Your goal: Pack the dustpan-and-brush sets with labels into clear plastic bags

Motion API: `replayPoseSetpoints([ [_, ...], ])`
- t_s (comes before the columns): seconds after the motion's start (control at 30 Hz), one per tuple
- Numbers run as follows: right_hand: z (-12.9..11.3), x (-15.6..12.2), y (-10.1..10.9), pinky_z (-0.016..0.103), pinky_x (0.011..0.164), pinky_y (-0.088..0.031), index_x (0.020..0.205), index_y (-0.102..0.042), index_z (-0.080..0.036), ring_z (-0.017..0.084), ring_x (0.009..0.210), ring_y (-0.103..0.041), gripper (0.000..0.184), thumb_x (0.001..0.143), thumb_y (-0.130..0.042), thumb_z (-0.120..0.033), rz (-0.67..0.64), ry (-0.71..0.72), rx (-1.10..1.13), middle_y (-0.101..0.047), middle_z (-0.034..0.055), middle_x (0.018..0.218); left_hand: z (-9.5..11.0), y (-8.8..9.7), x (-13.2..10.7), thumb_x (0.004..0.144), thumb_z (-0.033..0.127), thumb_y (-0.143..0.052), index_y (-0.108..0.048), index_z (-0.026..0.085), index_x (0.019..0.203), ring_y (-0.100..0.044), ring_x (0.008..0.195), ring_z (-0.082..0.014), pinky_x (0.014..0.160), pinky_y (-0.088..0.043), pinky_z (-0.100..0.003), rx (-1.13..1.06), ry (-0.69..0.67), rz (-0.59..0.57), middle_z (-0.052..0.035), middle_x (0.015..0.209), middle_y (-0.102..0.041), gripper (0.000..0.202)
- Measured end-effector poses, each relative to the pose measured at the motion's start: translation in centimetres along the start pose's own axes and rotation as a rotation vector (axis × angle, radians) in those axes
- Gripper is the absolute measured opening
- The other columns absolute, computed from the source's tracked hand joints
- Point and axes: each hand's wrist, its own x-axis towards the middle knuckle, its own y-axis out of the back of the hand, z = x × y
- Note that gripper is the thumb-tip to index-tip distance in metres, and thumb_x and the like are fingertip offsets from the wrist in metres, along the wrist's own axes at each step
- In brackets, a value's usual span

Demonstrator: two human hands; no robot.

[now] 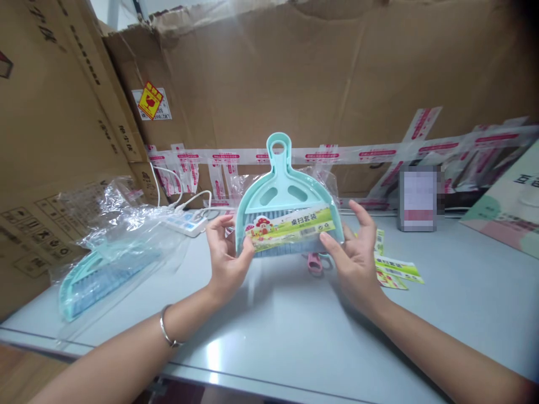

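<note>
Between my two hands is a mint-green dustpan and brush set [279, 193], held upright above the table with its looped handle pointing up. My left hand [227, 249] grips its lower left edge, thumb in front. On the lower right, my right hand [357, 258] pinches it with the thumb at the label's end and the index finger raised. A printed label [290, 229] with a mushroom picture lies tilted across the bristles. Clear plastic shows around the set's sides. Behind it, a small pink object [314, 262] rests on the table, partly hidden.
Another mint dustpan set [105, 275] in clear plastic lies at the left of the table [269, 336]. Several loose labels [398, 269] lie right of my right hand. A power strip [189, 221] with white cables, a screen device [419, 199] and cardboard boxes [315, 73] stand behind.
</note>
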Motion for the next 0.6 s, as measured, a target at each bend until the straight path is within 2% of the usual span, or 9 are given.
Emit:
replayPoseSetpoints([
  [0.1,0.09,-0.25,-0.1,0.031,0.052,-0.058,0.137,-0.022,-0.037,0.02,0.08,-0.064,0.088,0.067,-0.077,-0.034,0.006,-0.014,-0.088,-0.05,0.0092,0.124,-0.1,0.01,-0.33,0.075,0.011,-0.059,-0.042,0.024,0.108,-0.055,0.093,-0.0128,0.08,-0.051,-0.027,0.023,-0.027,-0.019,-0.0021,0.1,-0.046,0.039],
  [0.2,0.08,-0.23,-0.19,0.026,0.034,-0.049,0.135,-0.025,-0.035,0.016,0.063,-0.061,0.084,0.068,-0.076,-0.037,0.02,-0.017,-0.108,-0.053,0.0091,0.117,-0.17,0.13,-0.55,0.077,0.015,-0.058,-0.04,0.024,0.111,-0.054,0.092,-0.0137,0.08,-0.051,-0.029,0.017,-0.009,-0.07,-0.0028,0.101,-0.045,0.04],
  [0.27,0.03,-0.19,-0.27,0.025,0.032,-0.048,0.132,-0.029,-0.033,0.016,0.064,-0.06,0.073,0.073,-0.071,-0.039,0.049,0.016,-0.131,-0.053,0.0093,0.115,-0.21,0.21,-0.65,0.078,0.02,-0.059,-0.038,0.025,0.115,-0.054,0.094,-0.0148,0.082,-0.05,-0.031,0.013,0.039,-0.113,-0.0033,0.103,-0.046,0.043],
  [0.4,-0.1,-0.33,-0.47,0.023,0.044,-0.053,0.124,-0.036,-0.03,0.023,0.097,-0.06,0.057,0.077,-0.068,-0.037,0.093,0.195,-0.21,-0.043,0.0103,0.128,-0.19,0.21,-0.66,0.065,0.03,-0.075,-0.033,0.026,0.124,-0.047,0.115,-0.0221,0.096,-0.044,-0.038,0.13,0.088,-0.11,-0.0069,0.12,-0.043,0.073],
  [0.43,-0.14,-0.37,-0.47,0.023,0.045,-0.053,0.123,-0.037,-0.03,0.023,0.098,-0.06,0.055,0.078,-0.067,-0.037,0.084,0.207,-0.207,-0.044,0.0107,0.127,-0.16,0.18,-0.59,0.062,0.03,-0.078,-0.032,0.026,0.126,-0.046,0.118,-0.0232,0.098,-0.044,-0.038,0.157,0.115,-0.104,-0.0076,0.123,-0.042,0.079],
  [0.47,-0.18,-0.39,-0.43,0.023,0.043,-0.052,0.123,-0.036,-0.029,0.021,0.092,-0.062,0.054,0.079,-0.065,-0.038,0.063,0.186,-0.19,-0.048,0.011,0.122,-0.14,0.14,-0.48,0.061,0.031,-0.079,-0.032,0.026,0.127,-0.046,0.119,-0.0235,0.098,-0.044,-0.038,0.168,0.157,-0.106,-0.0082,0.126,-0.042,0.081],
  [0.53,-0.23,-0.3,-0.23,0.024,0.037,-0.048,0.126,-0.032,-0.029,0.015,0.064,-0.062,0.054,0.082,-0.061,-0.042,0.007,0.069,-0.13,-0.058,0.0083,0.103,-0.15,0.1,-0.2,0.064,0.032,-0.078,-0.032,0.025,0.128,-0.053,0.111,-0.0224,0.093,-0.05,-0.038,0.138,0.254,-0.126,-0.009,0.125,-0.046,0.078],
  [0.6,-0.17,-0.07,0.07,0.025,0.032,-0.044,0.128,-0.029,-0.029,0.011,0.041,-0.052,0.057,0.083,-0.058,-0.048,-0.057,-0.065,-0.073,-0.061,0.0016,0.083,-0.25,0.12,0.09,0.068,0.033,-0.075,-0.033,0.025,0.128,-0.06,0.101,-0.0209,0.084,-0.054,-0.036,0.082,0.305,-0.139,-0.009,0.12,-0.052,0.073],
])
